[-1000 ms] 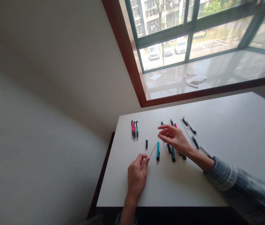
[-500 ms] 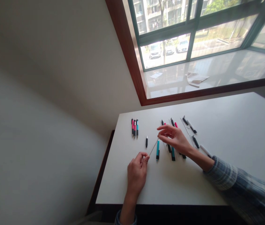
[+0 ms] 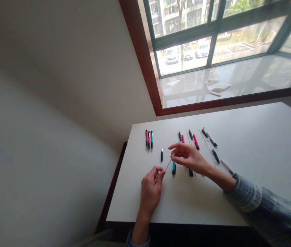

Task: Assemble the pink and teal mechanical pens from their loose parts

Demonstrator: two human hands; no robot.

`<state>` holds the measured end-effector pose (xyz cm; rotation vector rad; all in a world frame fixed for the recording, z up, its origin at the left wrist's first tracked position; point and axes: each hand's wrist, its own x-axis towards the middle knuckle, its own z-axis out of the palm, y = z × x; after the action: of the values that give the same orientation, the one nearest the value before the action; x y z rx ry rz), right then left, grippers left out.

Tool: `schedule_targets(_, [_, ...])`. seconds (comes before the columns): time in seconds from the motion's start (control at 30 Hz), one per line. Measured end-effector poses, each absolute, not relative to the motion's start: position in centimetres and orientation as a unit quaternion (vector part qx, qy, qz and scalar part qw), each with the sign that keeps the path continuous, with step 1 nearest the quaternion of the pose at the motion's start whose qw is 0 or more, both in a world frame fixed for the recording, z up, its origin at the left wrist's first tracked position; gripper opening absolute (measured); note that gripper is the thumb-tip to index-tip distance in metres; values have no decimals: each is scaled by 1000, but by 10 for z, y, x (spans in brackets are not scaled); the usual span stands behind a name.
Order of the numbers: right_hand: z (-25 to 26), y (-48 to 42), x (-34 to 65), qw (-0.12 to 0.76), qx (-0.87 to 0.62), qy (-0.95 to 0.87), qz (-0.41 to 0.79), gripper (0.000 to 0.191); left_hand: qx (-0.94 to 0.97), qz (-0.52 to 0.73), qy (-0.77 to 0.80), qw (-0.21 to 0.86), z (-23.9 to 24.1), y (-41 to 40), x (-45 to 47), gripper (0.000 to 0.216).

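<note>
A thin pen refill (image 3: 169, 165) slants between my two hands above the white table. My left hand (image 3: 152, 185) pinches its lower end between thumb and forefinger. At the upper end, my right hand (image 3: 188, 157) has thumb and forefinger closed on it; any small part in those fingertips is too small to make out. A black pen grip section (image 3: 162, 155) with a pointed tip lies just beyond my left hand. Below my right hand is a teal pen barrel (image 3: 174, 168) with a black end, partly covered by the fingers.
Three pens (image 3: 149, 140), two red and one teal, lie side by side at the far left of the table (image 3: 127, 202). Loose pen parts, including a red barrel (image 3: 196, 141), a black grip (image 3: 216, 156) and a white barrel (image 3: 227, 166), lie around my right hand. A window (image 3: 184, 56) is behind.
My right hand has moved slightly left and down along the refill, toward my left hand. Less of the refill shows between them. The left hand keeps its pinch.
</note>
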<state>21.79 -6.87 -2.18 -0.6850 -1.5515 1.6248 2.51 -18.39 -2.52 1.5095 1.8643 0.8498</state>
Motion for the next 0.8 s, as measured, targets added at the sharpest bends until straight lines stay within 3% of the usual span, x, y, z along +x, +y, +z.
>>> schedule_targets(0.33, [-29, -72, 212, 365, -254, -559, 700, 26, 571, 328, 686, 310, -24, -184, 27, 41])
schedule_targets(0.63, [-34, -47, 224, 503, -359, -539, 573, 38, 616, 228, 737, 162, -9, -168, 50, 28])
schedule_targets(0.8, [-38, -41, 227, 522, -373, -535, 550, 40, 650, 144, 735, 127, 1, -148, 66, 23])
